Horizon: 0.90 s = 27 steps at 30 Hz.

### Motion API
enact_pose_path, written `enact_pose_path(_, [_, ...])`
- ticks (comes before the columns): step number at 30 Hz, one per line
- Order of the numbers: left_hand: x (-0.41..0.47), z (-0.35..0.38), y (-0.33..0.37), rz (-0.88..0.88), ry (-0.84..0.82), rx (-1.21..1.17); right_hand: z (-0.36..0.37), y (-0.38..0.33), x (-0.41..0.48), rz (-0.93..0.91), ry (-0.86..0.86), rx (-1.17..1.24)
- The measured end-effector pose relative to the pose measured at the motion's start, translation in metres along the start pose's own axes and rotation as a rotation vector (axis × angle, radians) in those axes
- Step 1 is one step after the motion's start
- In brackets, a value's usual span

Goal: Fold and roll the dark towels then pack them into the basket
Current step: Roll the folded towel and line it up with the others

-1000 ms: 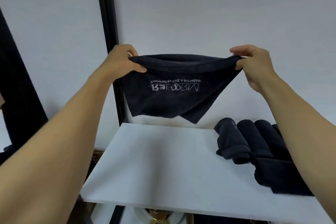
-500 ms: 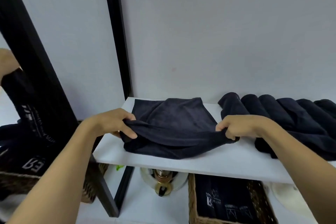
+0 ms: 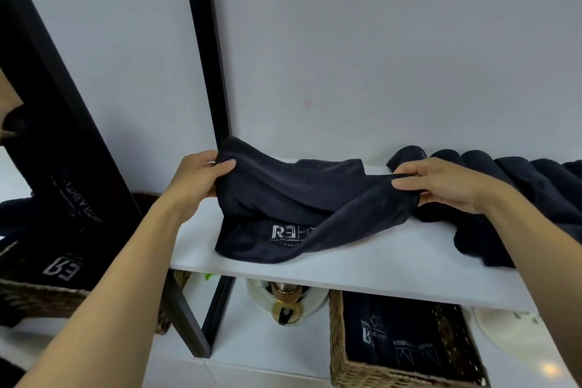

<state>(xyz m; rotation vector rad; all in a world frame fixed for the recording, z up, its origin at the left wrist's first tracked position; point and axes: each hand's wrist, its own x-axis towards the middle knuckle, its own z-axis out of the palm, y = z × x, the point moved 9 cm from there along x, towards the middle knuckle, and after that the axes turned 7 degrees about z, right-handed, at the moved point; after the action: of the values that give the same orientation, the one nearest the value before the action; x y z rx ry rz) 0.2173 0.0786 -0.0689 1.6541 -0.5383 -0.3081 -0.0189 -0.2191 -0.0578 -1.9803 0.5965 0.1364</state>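
The left hand (image 3: pixel 201 179) and right hand (image 3: pixel 447 183) are held apart, each pinching one end of the raised fold of one dark towel (image 3: pixel 299 198). The left end is lifted higher. The lower layer of the towel lies on the white shelf (image 3: pixel 378 268) with white lettering facing up.

Just behind the right hand, a row of rolled towels (image 3: pixel 519 186) lies on the same shelf. At least five rolls can be counted before the row runs out of view. One black upright post (image 3: pixel 208 57) stands directly behind the left corner of the towel.

Below the shelf, one wicker basket (image 3: pixel 338 340) holds printed dark towels; their number cannot be told. One metal vessel (image 3: pixel 285 302) stands left of it and one white plate (image 3: pixel 510 334) right of it. One black-framed mirror (image 3: pixel 63 135) leans at far left.
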Motion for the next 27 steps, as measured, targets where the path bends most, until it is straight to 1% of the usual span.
enact_pose_path(2, [0.0,0.001,-0.002,0.042,-0.003,0.01,0.0,0.003,-0.001,0.007,-0.024,0.004])
enact_pose_path(4, [-0.003,0.0,-0.005,0.078,0.005,0.057,0.002,0.01,-0.001,0.039,-0.061,-0.056])
enact_pose_path(7, [-0.007,0.0,-0.011,0.065,0.029,0.139,0.006,0.018,0.0,0.088,-0.084,-0.153])
enact_pose_path(9, [-0.004,-0.002,-0.01,0.056,0.089,0.202,0.002,0.015,0.005,0.069,0.004,-0.147])
enact_pose_path(11, [0.001,-0.005,-0.003,0.066,0.157,0.244,-0.009,0.008,0.011,0.02,0.176,-0.126])
enact_pose_path(12, [0.003,-0.003,0.001,0.08,0.168,0.225,-0.016,0.005,0.014,-0.005,0.266,-0.123])
enact_pose_path(14, [0.003,0.008,0.006,0.102,0.125,0.051,-0.024,0.001,0.017,-0.044,0.399,-0.128])
enact_pose_path(16, [-0.003,0.021,-0.001,0.095,0.041,-0.112,-0.025,0.0,0.017,-0.058,0.457,-0.176])
enact_pose_path(17, [-0.009,0.025,-0.009,0.078,-0.002,-0.096,-0.024,0.003,0.018,-0.035,0.45,-0.245])
enact_pose_path(18, [-0.016,0.028,-0.02,0.051,-0.045,-0.028,-0.02,0.008,0.02,0.018,0.406,-0.355])
enact_pose_path(20, [-0.027,0.029,-0.04,0.018,-0.104,0.143,-0.001,0.02,0.02,0.166,0.25,-0.654])
enact_pose_path(21, [-0.031,0.028,-0.046,0.023,-0.105,0.211,0.01,0.021,0.021,0.199,0.19,-0.751])
enact_pose_path(22, [-0.033,0.026,-0.047,0.038,-0.095,0.258,0.022,0.014,0.022,0.17,0.173,-0.784])
enact_pose_path(23, [-0.034,0.026,-0.045,0.058,-0.086,0.284,0.036,-0.002,0.023,0.084,0.191,-0.776])
enact_pose_path(25, [-0.035,0.031,-0.036,0.099,-0.096,0.285,0.073,-0.049,0.025,-0.193,0.233,-0.683])
enact_pose_path(27, [-0.036,0.036,-0.03,0.118,-0.121,0.25,0.119,-0.092,0.03,-0.405,0.185,-0.57])
